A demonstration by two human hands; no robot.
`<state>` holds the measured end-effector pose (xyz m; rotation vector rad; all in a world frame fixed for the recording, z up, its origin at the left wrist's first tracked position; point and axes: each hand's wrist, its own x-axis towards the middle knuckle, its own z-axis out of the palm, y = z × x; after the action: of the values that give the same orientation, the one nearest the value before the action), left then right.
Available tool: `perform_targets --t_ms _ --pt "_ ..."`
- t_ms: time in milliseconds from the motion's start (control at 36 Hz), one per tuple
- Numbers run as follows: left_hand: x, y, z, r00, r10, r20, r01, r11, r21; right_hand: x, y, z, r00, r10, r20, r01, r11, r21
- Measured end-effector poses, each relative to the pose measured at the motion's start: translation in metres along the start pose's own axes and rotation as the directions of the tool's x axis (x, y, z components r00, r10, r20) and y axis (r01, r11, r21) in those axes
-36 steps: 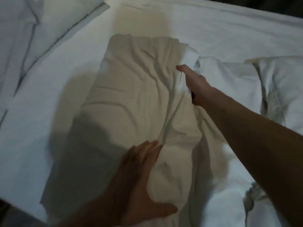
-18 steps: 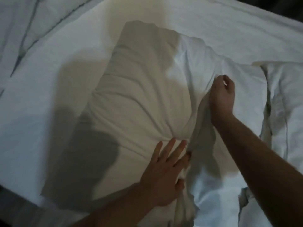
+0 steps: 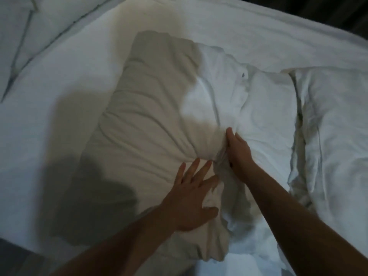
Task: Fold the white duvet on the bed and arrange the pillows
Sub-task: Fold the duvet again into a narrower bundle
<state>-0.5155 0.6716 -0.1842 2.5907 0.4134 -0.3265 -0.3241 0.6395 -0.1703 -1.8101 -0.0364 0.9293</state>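
Observation:
A plump white pillow [image 3: 149,116] lies lengthwise in the middle of the bed, half in shadow. My left hand [image 3: 191,200] presses flat on its near end with fingers spread. My right hand [image 3: 238,150] is at the pillow's right edge, where the fabric bunches into creases; its fingers are buried in the fold and grip the cloth. Crumpled white bedding [image 3: 268,116] lies against the pillow's right side. Further right is a bulkier white bundle [image 3: 328,126]; I cannot tell whether it is the duvet or another pillow.
Another white pillow with dark piping [image 3: 49,20] lies at the top left. The white bed sheet [image 3: 59,86] stretches between it and the middle pillow. The bed's near edge and dark floor [image 3: 12,255] show at the bottom left.
My right hand has come down from the pillow's far right part to the bunched crease near my left hand. My left hand stays pressed on the near end.

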Motion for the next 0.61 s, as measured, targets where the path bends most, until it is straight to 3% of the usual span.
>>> perform_targets --t_ms 83,167,306,417,500,611 --pt "-0.046 0.014 -0.023 0.995 -0.030 -0.093 0.018 0.991 -0.131 -0.038 0.025 -0.024 0.999 0.005 0.037 -0.002 0.997 -0.080" --pt "-0.100 0.028 -0.025 0.978 -0.071 -0.197 0.035 0.982 -0.183 -0.092 0.068 -0.042 0.993 0.082 0.085 -0.081 0.997 -0.020" --pt "-0.148 0.031 -0.002 0.969 -0.157 -0.190 0.134 0.982 -0.132 -0.175 0.113 -0.046 0.966 0.210 0.154 -0.212 0.977 0.000" --pt "-0.145 0.037 -0.002 0.886 -0.221 -0.408 0.158 0.970 -0.182 -0.199 0.120 -0.031 0.960 0.242 0.137 -0.257 0.961 0.099" --pt "-0.144 0.055 -0.013 0.835 -0.272 -0.479 0.181 0.957 -0.229 -0.210 0.113 -0.017 0.968 0.216 0.127 -0.230 0.967 0.109" --pt "-0.157 0.083 -0.032 0.793 -0.228 -0.565 0.099 0.963 -0.250 -0.218 0.106 -0.002 0.967 0.202 0.155 -0.225 0.962 0.152"
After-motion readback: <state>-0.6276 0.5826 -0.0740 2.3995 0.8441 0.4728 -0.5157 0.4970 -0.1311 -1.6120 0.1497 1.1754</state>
